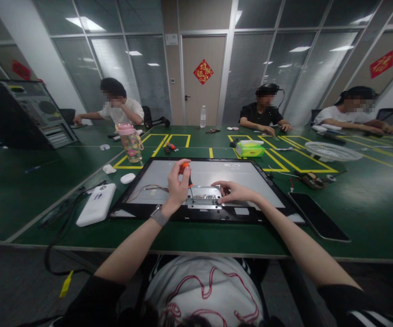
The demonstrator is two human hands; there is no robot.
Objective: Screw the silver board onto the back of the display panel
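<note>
A flat monitor panel (251,175) with a black frame lies back-up on the green table before me. At its lower middle sits a small metal bracket (203,197). My left hand (177,184) is closed round an orange-handled screwdriver (184,168), held upright with its tip at the bracket's left end. My right hand (232,191) rests on the bracket's right side, fingers pressed down on it. Thin wires (149,188) run across the panel to the left of my left hand.
A white box (97,204) and black cables lie left of the panel, a dark phone (317,216) to its right. Farther off stand a pink-lidded bottle (130,142), a green tissue pack (250,148), a white fan grille (332,151), a computer case (29,113). Three people sit across the table.
</note>
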